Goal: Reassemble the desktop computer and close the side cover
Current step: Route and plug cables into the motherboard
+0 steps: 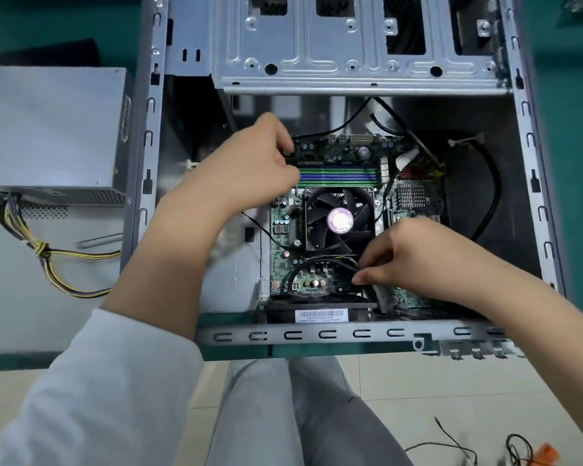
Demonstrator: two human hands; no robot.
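The open grey computer case (525,136) lies on its side on the green table, with the green motherboard (283,230) inside. A black CPU fan (339,220) sits at the board's middle, above it the green and blue memory slots (340,174). My left hand (249,166) grips the motherboard's upper left corner with curled fingers. My right hand (414,257) pinches the board's lower edge near a black cable (320,262), right of the fan. A metal drive cage (357,45) spans the case's far end.
The grey power supply (51,129) with its yellow and black wire bundle (48,257) lies left of the case, on the flat side cover (21,317). Black cables (492,196) loop at the case's right. Loose wires (458,445) lie on the tiled floor beside my legs.
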